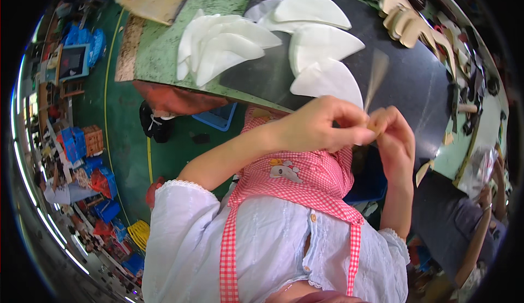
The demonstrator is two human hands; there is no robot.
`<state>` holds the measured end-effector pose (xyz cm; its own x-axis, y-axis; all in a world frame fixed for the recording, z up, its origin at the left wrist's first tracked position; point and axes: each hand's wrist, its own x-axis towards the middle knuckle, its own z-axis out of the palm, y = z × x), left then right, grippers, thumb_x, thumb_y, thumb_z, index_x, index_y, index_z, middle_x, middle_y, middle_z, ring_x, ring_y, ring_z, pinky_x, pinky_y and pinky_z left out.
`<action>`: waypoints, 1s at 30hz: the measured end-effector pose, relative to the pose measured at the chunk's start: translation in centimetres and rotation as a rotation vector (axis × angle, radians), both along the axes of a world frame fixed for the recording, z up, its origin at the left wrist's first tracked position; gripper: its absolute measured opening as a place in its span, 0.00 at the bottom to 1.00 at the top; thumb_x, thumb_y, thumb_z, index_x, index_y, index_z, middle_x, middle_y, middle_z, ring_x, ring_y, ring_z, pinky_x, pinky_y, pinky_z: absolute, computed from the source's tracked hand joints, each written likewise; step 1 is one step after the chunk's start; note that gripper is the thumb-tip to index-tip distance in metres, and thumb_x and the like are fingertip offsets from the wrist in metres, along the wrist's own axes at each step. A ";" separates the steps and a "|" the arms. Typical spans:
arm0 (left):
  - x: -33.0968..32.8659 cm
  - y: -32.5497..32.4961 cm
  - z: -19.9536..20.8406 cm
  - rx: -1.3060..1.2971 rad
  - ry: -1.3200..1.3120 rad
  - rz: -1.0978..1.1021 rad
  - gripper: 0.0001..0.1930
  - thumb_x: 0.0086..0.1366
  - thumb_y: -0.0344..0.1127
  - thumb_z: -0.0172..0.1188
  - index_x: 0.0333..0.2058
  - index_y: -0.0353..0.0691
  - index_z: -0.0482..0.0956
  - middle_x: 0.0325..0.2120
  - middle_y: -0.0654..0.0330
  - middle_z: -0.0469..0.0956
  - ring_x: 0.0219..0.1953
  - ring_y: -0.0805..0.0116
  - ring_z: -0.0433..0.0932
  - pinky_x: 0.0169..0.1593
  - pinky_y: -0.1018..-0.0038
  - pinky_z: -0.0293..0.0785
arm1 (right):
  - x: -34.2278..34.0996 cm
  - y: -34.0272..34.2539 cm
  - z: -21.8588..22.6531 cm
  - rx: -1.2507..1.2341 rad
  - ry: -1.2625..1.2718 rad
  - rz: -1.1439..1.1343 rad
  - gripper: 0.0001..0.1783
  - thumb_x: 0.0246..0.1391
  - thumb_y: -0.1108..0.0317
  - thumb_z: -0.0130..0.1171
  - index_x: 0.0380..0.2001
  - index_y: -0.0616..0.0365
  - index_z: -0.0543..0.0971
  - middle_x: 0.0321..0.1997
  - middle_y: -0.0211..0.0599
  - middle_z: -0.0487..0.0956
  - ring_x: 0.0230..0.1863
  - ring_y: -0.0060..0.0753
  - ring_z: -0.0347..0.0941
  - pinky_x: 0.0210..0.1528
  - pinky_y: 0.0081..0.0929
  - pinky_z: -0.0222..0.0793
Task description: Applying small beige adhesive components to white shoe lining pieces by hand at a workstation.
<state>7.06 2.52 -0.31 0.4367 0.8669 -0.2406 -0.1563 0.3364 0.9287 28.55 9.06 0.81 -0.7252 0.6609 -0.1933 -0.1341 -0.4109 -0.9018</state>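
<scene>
White curved pieces (326,46) fan across upper centre; right of centre, left hand (327,126) and right hand (396,136) meet, fingertips clamped on the base of a blurred pale strip (377,74)!

A head-worn fisheye looks steeply down — close over left hand (326,124), right hand (395,136), worktable (155,52)

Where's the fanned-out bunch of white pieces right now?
In the head view, the bunch lies upper left of centre, across the green tabletop and dark sheet, between the yellowish slab and other white pieces.
</scene>
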 end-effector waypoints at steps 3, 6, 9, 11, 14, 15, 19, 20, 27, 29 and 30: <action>-1.6 -0.3 -0.3 -0.142 -0.335 0.161 0.21 0.63 0.33 0.59 0.53 0.37 0.67 0.46 0.55 0.78 0.48 0.67 0.79 0.55 0.75 0.72 | -2.1 0.0 1.7 -0.642 0.167 -0.332 0.05 0.58 0.67 0.43 0.32 0.54 0.68 0.33 0.34 0.74 0.38 0.31 0.72 0.45 0.25 0.68; -3.9 -0.4 -0.2 -0.166 -0.340 -0.071 0.28 0.54 0.33 0.52 0.55 0.29 0.69 0.53 0.46 0.77 0.57 0.57 0.77 0.62 0.67 0.71 | 2.1 2.9 -3.0 -0.921 0.558 0.133 0.09 0.59 0.63 0.39 0.32 0.53 0.68 0.22 0.28 0.69 0.29 0.31 0.71 0.35 0.27 0.68; -6.4 -1.4 0.8 -0.280 -0.223 -0.132 0.28 0.51 0.32 0.49 0.52 0.25 0.73 0.51 0.42 0.78 0.49 0.53 0.83 0.53 0.65 0.80 | 5.0 3.1 -1.5 0.541 -1.005 0.045 0.07 0.60 0.67 0.45 0.34 0.57 0.71 0.18 0.36 0.71 0.24 0.27 0.72 0.28 0.30 0.67; -6.8 -1.9 0.3 -0.405 -0.231 -0.093 0.29 0.49 0.32 0.48 0.51 0.24 0.75 0.50 0.41 0.79 0.43 0.51 0.85 0.47 0.65 0.84 | 5.3 3.0 1.0 0.431 -1.439 0.276 0.15 0.52 0.69 0.63 0.44 0.57 0.77 0.36 0.45 0.82 0.43 0.40 0.82 0.45 0.38 0.75; -6.2 -2.2 -0.5 -0.447 -0.361 -0.118 0.32 0.48 0.31 0.48 0.55 0.20 0.72 0.49 0.38 0.79 0.37 0.49 0.86 0.39 0.62 0.87 | 4.5 0.5 1.1 1.063 -0.809 0.099 0.41 0.32 0.66 0.77 0.57 0.48 0.77 0.63 0.43 0.73 0.64 0.50 0.68 0.66 0.44 0.61; -5.5 -2.2 -0.7 -0.451 -0.360 -0.117 0.32 0.48 0.31 0.48 0.55 0.20 0.72 0.49 0.38 0.79 0.37 0.49 0.86 0.39 0.62 0.87 | 3.6 -0.1 1.0 1.087 -0.652 0.060 0.49 0.26 0.65 0.80 0.60 0.46 0.76 0.70 0.40 0.68 0.69 0.51 0.63 0.69 0.46 0.55; -4.1 -2.8 -1.1 -0.515 -0.571 -0.138 0.32 0.47 0.29 0.48 0.54 0.20 0.73 0.50 0.38 0.78 0.41 0.47 0.85 0.45 0.62 0.85 | 1.7 1.0 -2.6 1.205 -0.332 0.117 0.33 0.32 0.72 0.79 0.48 0.54 0.80 0.60 0.43 0.77 0.62 0.46 0.73 0.64 0.43 0.65; -4.3 -3.1 -0.9 -0.402 -0.474 -0.118 0.32 0.46 0.29 0.48 0.53 0.20 0.73 0.51 0.39 0.78 0.43 0.47 0.85 0.48 0.61 0.83 | 1.8 0.9 -2.8 1.202 -0.330 0.118 0.33 0.32 0.72 0.79 0.48 0.54 0.80 0.60 0.43 0.77 0.62 0.46 0.73 0.64 0.43 0.65; -4.5 -2.9 0.5 -0.160 -0.137 -0.095 0.29 0.44 0.28 0.45 0.47 0.29 0.81 0.62 0.48 0.69 0.62 0.57 0.72 0.67 0.63 0.63 | -0.2 0.9 -0.2 0.840 -0.380 0.047 0.14 0.46 0.79 0.69 0.39 0.59 0.85 0.40 0.37 0.82 0.39 0.31 0.80 0.41 0.25 0.76; -3.8 -2.6 0.8 0.158 0.139 -0.186 0.29 0.43 0.27 0.45 0.46 0.33 0.82 0.63 0.48 0.64 0.61 0.56 0.72 0.68 0.63 0.62 | -1.3 0.9 -0.5 0.992 -0.396 0.045 0.12 0.48 0.75 0.70 0.38 0.58 0.86 0.39 0.37 0.83 0.37 0.32 0.81 0.40 0.26 0.77; -3.5 -2.7 0.9 0.230 0.189 -0.186 0.27 0.43 0.25 0.44 0.43 0.37 0.82 0.60 0.48 0.64 0.60 0.54 0.71 0.68 0.61 0.61 | -1.5 0.8 -0.7 0.923 -0.437 0.057 0.12 0.48 0.75 0.70 0.38 0.59 0.86 0.39 0.37 0.83 0.36 0.33 0.81 0.39 0.26 0.78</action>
<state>3.58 -0.20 0.63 0.5584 0.8178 -0.1393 0.0694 0.1212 0.9902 27.09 9.89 0.10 -0.7483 0.6527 0.1182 0.2805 0.4729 -0.8353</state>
